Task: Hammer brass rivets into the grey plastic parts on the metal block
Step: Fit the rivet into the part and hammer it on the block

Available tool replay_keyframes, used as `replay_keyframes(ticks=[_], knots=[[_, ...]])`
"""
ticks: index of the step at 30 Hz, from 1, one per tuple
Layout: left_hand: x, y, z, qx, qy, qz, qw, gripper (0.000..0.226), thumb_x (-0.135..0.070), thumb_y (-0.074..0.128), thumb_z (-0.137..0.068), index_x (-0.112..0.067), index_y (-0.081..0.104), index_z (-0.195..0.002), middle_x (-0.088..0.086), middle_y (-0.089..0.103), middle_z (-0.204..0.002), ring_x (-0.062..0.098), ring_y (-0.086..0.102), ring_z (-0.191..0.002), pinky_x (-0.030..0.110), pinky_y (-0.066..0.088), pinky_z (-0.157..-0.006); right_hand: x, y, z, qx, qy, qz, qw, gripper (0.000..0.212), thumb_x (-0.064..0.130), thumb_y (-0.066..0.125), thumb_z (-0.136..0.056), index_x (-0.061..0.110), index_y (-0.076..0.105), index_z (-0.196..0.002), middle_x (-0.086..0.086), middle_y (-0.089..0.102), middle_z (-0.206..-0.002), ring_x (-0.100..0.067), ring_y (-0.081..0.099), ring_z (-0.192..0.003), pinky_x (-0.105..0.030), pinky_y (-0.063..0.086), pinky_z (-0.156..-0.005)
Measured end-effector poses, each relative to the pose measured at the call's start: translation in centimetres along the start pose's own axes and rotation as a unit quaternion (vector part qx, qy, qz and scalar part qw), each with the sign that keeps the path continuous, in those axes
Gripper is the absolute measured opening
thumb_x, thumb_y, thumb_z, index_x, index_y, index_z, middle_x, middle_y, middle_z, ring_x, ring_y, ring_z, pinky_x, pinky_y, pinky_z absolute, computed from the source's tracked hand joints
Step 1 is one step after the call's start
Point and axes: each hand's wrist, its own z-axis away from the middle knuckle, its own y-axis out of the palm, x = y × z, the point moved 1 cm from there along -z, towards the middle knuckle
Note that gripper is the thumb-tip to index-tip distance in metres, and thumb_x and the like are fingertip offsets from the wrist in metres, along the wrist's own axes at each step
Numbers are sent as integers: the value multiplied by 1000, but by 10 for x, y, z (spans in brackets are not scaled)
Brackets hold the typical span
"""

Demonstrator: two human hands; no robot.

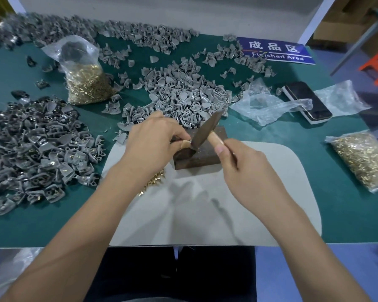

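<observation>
Grey parts (179, 92), brass rivets (154, 179), green table (336, 171)

Bench (314, 214) topped in green; pale grey mat (205, 214) at near edge carrying metal block (203, 155) and loose brass rivets (153, 182); heaps of grey plastic parts (179, 92) behind and left; two rivet bags (85, 83) (367, 158); phone (306, 101); blue sign (275, 50) far right.

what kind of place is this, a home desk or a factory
Most likely a small factory assembly bench: heaps of identical grey plastic parts cover the green table, bulk bags of brass rivets lie open, and a blue sign reads "Finished Area".
</observation>
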Motion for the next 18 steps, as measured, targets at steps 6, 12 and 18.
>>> replay_keyframes(ticks=[6,12,18], knots=[[0,1,0,1,-3,4,1000,13,-50,75,-84,-40,77,-93,-22,58,-81,5,43,-90,29,29,-62,5,-1,1,-107,-19,-60,992,22,49,32,-107,36,42,-91,4,52,-62,-19,50,-61,-40,39,-57],[1,-1,0,5,6,7,1000,12,-49,75,-86,-40,78,-93,-22,60,-82,4,42,-88,18,26,-57,0,-5,-3,-101,6,-38,994,32,51,32,-105,29,46,-86,5,53,-61,-20,52,-62,-41,43,-57],[1,0,0,3,6,9,1000,15,-52,75,-84,-40,78,-92,-21,64,-83,5,43,-87,24,29,-57,-7,-5,-6,19,2,-39,999,35,48,39,-105,27,46,-78,5,48,-57,-16,44,-56,-34,35,-53]])
